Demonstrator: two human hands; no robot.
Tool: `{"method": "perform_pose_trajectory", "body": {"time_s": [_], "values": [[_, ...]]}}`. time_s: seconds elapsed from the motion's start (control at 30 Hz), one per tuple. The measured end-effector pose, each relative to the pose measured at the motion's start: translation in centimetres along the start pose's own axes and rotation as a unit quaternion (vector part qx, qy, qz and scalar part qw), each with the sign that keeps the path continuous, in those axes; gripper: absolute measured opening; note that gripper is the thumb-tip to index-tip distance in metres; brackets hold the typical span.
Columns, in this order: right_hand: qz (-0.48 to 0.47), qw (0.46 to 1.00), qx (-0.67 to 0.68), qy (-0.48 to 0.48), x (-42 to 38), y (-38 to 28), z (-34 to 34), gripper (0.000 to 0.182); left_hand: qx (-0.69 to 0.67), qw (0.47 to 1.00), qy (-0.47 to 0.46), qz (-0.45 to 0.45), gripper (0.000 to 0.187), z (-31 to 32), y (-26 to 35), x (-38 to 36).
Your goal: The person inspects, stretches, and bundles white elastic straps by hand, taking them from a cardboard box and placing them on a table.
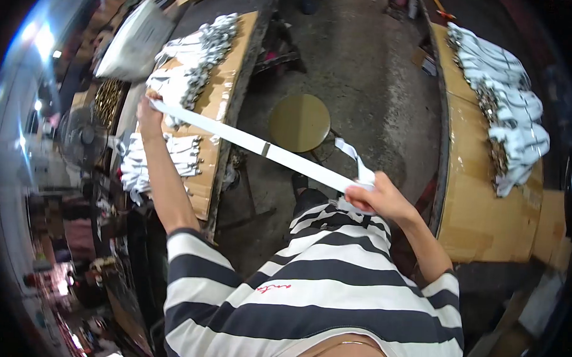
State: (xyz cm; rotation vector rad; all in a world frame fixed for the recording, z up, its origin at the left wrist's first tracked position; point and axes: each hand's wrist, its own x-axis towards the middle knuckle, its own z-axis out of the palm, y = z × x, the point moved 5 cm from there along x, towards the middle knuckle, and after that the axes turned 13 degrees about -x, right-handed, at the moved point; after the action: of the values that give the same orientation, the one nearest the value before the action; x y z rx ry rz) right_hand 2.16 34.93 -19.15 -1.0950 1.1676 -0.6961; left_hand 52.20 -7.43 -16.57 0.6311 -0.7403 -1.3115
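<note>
A white strap (237,138) is stretched taut across my body between my two hands. A dark metal-looking slider (265,149) sits about midway along it. My left hand (151,116) is closed around the far end, above the left table. My right hand (381,195) pinches the strap near my waist, thumb on top, and a loose tail (353,154) curls up beyond it. Close to my left hand, a pile of white straps with metal ends (192,55) lies on cardboard. A smaller row of white straps (164,161) lies nearer to me.
A round stool (299,122) stands on the floor between two tables. On the right table, more white straps (500,101) lie on a cardboard sheet (479,229). To the left are a fan (86,135), a heap of brass-coloured parts (107,98) and a white sack (136,40).
</note>
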Motion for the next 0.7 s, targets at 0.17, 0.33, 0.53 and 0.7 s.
{"method": "perform_pose_trajectory", "body": {"time_s": [0.17,0.33,0.53,0.7], "values": [[-0.036,0.987,-0.134,0.081,-7.9,-1.7,-1.0,0.018,0.272,0.956,0.008,0.109,0.016,-6.6,11.0,2.1],[-0.176,0.932,-0.311,0.06,-15.0,-4.9,0.0,0.013,0.063,0.988,0.004,0.144,0.014,-12.7,20.7,2.6],[-0.071,0.952,-0.294,0.049,-12.4,-3.2,-4.0,0.026,0.225,0.964,0.101,0.098,0.005,-8.1,18.2,1.8],[-0.131,0.944,-0.302,0.015,-13.7,-6.8,-1.7,0.013,0.664,0.722,-0.003,0.196,0.024,-1.4,21.9,-6.7]]}}
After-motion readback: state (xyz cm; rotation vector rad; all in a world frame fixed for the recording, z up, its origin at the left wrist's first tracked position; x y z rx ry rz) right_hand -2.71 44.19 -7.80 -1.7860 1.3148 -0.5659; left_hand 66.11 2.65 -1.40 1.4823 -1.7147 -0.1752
